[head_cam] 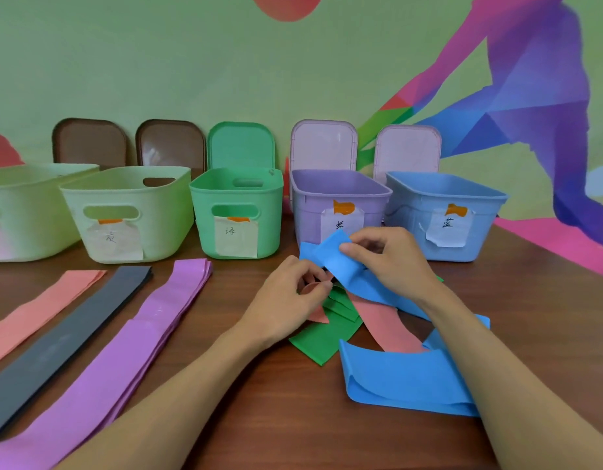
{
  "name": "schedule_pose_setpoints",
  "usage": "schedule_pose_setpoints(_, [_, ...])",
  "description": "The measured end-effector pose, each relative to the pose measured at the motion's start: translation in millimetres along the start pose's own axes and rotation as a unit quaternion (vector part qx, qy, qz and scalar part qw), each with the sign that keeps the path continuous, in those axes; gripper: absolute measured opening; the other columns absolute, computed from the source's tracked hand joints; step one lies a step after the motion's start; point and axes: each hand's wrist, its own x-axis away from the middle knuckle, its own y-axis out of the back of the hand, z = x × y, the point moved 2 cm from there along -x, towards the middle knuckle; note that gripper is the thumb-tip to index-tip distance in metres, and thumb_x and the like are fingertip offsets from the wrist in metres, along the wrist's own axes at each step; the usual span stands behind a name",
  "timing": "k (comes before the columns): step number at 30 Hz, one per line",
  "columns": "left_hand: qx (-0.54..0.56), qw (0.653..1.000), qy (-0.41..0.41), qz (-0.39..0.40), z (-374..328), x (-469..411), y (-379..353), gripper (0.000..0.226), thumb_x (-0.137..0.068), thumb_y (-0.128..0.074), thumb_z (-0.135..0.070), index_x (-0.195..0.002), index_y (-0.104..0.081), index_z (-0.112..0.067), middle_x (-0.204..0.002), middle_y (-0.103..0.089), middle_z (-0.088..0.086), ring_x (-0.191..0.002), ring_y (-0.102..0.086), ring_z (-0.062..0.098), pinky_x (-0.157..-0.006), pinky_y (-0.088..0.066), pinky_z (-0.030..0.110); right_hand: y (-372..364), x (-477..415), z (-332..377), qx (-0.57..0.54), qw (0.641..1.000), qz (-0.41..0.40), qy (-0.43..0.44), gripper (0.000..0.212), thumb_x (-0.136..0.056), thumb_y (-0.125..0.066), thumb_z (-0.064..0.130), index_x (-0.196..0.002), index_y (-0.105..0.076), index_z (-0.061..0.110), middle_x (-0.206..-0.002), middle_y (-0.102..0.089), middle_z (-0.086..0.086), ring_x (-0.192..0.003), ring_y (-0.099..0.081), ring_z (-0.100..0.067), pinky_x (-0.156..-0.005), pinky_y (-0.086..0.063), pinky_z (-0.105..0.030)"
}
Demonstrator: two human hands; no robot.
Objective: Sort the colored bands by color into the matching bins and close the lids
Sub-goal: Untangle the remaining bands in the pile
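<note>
Brown wooden table [259,418]; green wall [157,62] behind, painted with a purple runner [537,96].

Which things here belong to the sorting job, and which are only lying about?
Job: blue band in the right hand; mixed pile of bands; pink stack, grey stack, purple stack; five open bins; lids behind them.
Not the job: table; wall painting.

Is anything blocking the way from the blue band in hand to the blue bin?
Nothing visible does. The right hand pinches the blue band just left of the blue bin, whose top is open, its lid standing behind it.
</note>
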Motion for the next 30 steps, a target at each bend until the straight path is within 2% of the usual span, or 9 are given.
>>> schedule_pose_setpoints(3, [-0.131, 0.989, -0.056, 0.037, 0, 1, -6, 0.015, -0.086, -0.056, -0.044, -0.088, -0.059, -0.03, -0.095, -0.051, -0.014, -0.088, -0.052, 0.0, -0.083, -0.035, 0.025, -1, -1, 1, -0.003, 1.0, -0.019, 0.001, 0.014, -0.081, -0.074, 0.026, -0.075, -0.067, 0.036, -0.061, -0.063, 0.01, -0.059, -0.053, -0.003, -0.062, -0.046, -0.024])
schedule_pose_setpoints(6, [-0.258, 0.959, -0.111, 0.032, -5, 3, -8, 0.028, -0.088, -0.044, -0.056, -0.09, -0.058, -0.032, -0.096, -0.052, -0.013, -0.093, -0.048, 0.002, -0.079, -0.025, 0.023, -2, -1, 3, 0.021, 0.999, -0.037, 0.009, 0.016, -0.082, -0.073, 0.027, -0.074, -0.065, 0.038, -0.071, -0.066, 0.011, -0.064, -0.055, -0.007, -0.064, -0.045, -0.018])
schedule_pose_setpoints(11, [-0.359, 0.926, -0.112, 0.03, -19, -8, -8, 0.052, -0.085, -0.025, -0.069, -0.083, -0.056, -0.028, -0.085, -0.051, -0.009, -0.089, -0.049, 0.012, -0.085, -0.031, 0.032, 4, -11, 20, -0.013, 0.997, -0.072, -0.005, 0.018, -0.083, -0.072, 0.022, -0.074, -0.065, 0.036, -0.063, -0.062, 0.021, -0.058, -0.053, -0.001, -0.057, -0.041, -0.014])
schedule_pose_setpoints(15, [-0.294, 0.95, -0.101, 0.013, -47, -26, -13, 0.043, -0.087, -0.036, -0.066, -0.073, -0.047, -0.026, -0.081, -0.05, -0.008, -0.088, -0.05, 0.015, -0.082, -0.033, 0.036, 26, -27, 47, -0.043, 0.992, -0.116, 0.018, 0.013, -0.083, -0.071, 0.018, -0.073, -0.066, 0.025, -0.058, -0.058, 0.012, -0.057, -0.053, -0.004, -0.049, -0.043, -0.019])
schedule_pose_setpoints(17, [-0.226, 0.97, -0.095, 0.008, -59, -31, -18, 0.038, -0.088, -0.046, -0.058, -0.075, -0.052, -0.022, -0.081, -0.055, -0.005, -0.084, -0.051, 0.016, -0.078, -0.032, 0.035, 36, -29, 53, -0.057, 0.986, -0.158, 0.01, 0.009, -0.084, -0.069, 0.017, -0.075, -0.067, 0.02, -0.063, -0.059, 0.004, -0.059, -0.055, -0.01, -0.047, -0.045, -0.023])
schedule_pose_setpoints(20, [-0.128, 0.99, -0.05, 0.026, -67, -34, -27, 0.028, -0.086, -0.059, -0.039, -0.082, -0.061, -0.011, -0.082, -0.06, 0.003, -0.082, -0.055, 0.022, -0.079, -0.041, 0.039, 47, -28, 53, -0.13, 0.966, -0.222, -0.018, 0.014, -0.086, -0.067, 0.017, -0.074, -0.062, 0.022, -0.068, -0.059, 0.001, -0.059, -0.055, -0.014, -0.044, -0.044, -0.02])
schedule_pose_setpoints(24, [-0.078, 0.994, -0.037, 0.069, -69, -33, -34, 0.016, -0.086, -0.062, -0.025, -0.071, -0.06, -0.02, -0.078, -0.06, 0.001, -0.083, -0.056, 0.023, -0.083, -0.046, 0.042, 61, -23, 49, -0.144, 0.95, -0.276, -0.032, 0.018, -0.09, -0.063, 0.018, -0.075, -0.057, 0.026, -0.075, -0.06, -0.002, -0.06, -0.06, -0.025, -0.045, -0.048, -0.025])
schedule_pose_setpoints(27, [-0.034, 0.998, -0.026, 0.047, -72, -37, -27, 0.023, -0.09, -0.059, -0.024, -0.083, -0.061, -0.002, -0.084, -0.065, 0.014, -0.082, -0.059, 0.026, -0.076, -0.045, 0.038, 73, -20, 45, -0.16, 0.938, -0.306, -0.037, 0.016, -0.091, -0.063, 0.015, -0.078, -0.057, 0.023, -0.077, -0.059, 0.001, -0.062, -0.064, -0.017, -0.054, -0.056, -0.032])
schedule_pose_setpoints(30, [0.044, 0.999, 0.006, 0.006, -80, -42, -10, 0.017, -0.091, -0.053, -0.019, -0.083, -0.058, -0.005, -0.082, -0.066, 0.009, -0.078, -0.058, 0.023, -0.076, -0.044, 0.034, 82, -19, 45, -0.212, 0.922, -0.322, -0.044, 0.015, -0.09, -0.061, 0.004, -0.082, -0.053, 0.013, -0.076, -0.053, -0.001, -0.06, -0.061, -0.004, -0.057, -0.058, -0.026])
